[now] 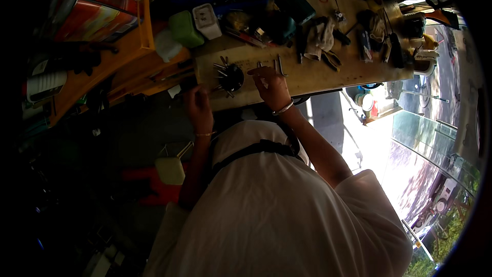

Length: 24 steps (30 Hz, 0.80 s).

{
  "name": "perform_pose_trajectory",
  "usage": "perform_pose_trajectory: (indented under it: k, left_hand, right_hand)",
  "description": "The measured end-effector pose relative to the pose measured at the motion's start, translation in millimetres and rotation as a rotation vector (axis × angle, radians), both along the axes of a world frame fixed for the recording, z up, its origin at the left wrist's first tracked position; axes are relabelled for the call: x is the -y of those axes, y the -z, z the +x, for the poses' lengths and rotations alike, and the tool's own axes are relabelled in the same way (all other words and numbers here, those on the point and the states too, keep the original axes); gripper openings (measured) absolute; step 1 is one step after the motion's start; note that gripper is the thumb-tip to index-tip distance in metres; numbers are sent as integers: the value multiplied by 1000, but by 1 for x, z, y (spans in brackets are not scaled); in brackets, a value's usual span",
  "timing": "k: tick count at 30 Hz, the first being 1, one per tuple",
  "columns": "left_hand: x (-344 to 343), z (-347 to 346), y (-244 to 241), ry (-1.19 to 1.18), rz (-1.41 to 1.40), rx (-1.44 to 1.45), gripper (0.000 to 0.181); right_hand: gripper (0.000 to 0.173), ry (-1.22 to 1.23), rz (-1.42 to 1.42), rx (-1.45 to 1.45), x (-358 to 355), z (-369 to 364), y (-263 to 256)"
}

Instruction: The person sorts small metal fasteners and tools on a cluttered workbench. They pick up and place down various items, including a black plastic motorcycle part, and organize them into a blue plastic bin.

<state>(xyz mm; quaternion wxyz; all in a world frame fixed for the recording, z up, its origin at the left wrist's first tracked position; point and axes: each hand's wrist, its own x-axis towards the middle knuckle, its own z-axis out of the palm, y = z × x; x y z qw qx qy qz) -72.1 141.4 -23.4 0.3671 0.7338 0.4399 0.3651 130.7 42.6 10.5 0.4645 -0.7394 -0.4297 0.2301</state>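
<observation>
On the wooden workbench [246, 98] stands a round dark holder [232, 78] with several metal rods or bits around its left side. My right hand [271, 84] is just right of it, fingers bent above the bench; whether it pinches something small cannot be told. Beside its fingertips lie a bent metal key or rod [282, 66] and other short metal pieces. My left hand [199, 105] is in shadow at the bench's left end, its fingers curled, left of the holder; what is in it cannot be made out.
Yellow-handled pliers [332, 60] and fabric gloves [319, 38] lie farther right on the bench. Behind the holder are a green container [186, 29] and a white container [206, 21]. An orange shelf [130, 55] stands at the left. A small stool-like object [170, 170] is below left.
</observation>
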Motion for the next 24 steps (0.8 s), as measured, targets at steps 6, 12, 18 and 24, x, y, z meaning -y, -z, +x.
perform_pose_trajectory:
  k: [6,12,18,24]
  left_hand:
    - [21,17,-31,-29,6,56,12]
    - [42,36,-46,58,108,-3,11]
    - [57,48,-40,81,203,29,7]
    - [66,61,-35,63,172,75,7]
  right_hand:
    - [20,-108,-176,195,35,47,63]
    - [25,-147,-219,322,40,43,100]
    - [18,-218,-221,447,31,51,141]
    - [18,-266,-272,420,31,56,139]
